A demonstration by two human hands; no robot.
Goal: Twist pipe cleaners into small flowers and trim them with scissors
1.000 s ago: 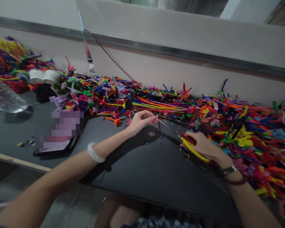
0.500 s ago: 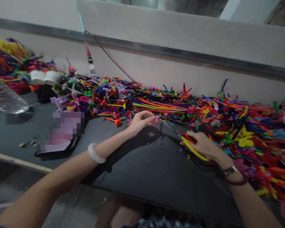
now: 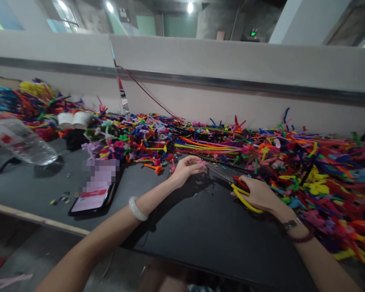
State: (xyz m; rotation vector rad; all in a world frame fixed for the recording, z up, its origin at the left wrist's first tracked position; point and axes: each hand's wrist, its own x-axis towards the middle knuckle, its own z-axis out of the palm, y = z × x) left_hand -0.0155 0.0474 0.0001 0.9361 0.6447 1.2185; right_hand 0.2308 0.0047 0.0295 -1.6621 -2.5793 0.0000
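Pink pipe-cleaner piece — pinched narrowly in the grip of the left hand, right by the blades of yellow-handled scissors closed in the right hand — could slip into the heaped pipe cleaners on the tabletop, or a fingertip could get nicked, if those blades stray.

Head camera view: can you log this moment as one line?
left hand | pinches pink pipe-cleaner piece | right hand | holds yellow-handled scissors | behind: colourful pipe-cleaner heap
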